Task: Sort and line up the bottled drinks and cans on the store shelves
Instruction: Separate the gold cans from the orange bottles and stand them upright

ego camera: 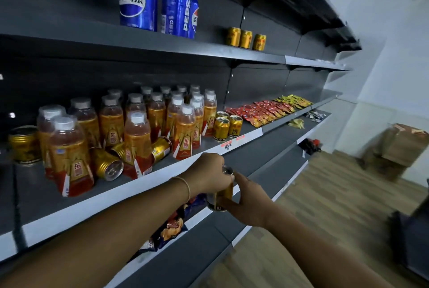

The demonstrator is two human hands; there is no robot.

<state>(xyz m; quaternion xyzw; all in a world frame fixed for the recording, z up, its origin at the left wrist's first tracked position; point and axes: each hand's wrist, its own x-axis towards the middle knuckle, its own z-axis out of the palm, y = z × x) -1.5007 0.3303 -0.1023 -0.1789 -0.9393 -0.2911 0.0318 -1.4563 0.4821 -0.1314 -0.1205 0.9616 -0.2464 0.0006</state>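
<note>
Both hands hold one small gold can (223, 192) in front of the middle shelf's edge (130, 191). My left hand (207, 172) grips its top and my right hand (249, 201) grips its lower side. On that shelf stand several orange bottled drinks (139, 134) with white caps. Two gold cans (109, 164) lie on their sides among the bottles, a third (161, 147) lies behind them. One gold can (23, 145) stands at the far left and three gold cans (226, 125) stand right of the bottles. On the upper shelf are three blue Pepsi cans (157, 5) and three gold cans (246, 38).
Red snack packets (260, 112) and yellow packets (293, 100) lie on the middle shelf further right. A blue chip bag (173, 222) sits on the shelf below my hands. Cardboard boxes (401, 148) stand on the wooden floor at right.
</note>
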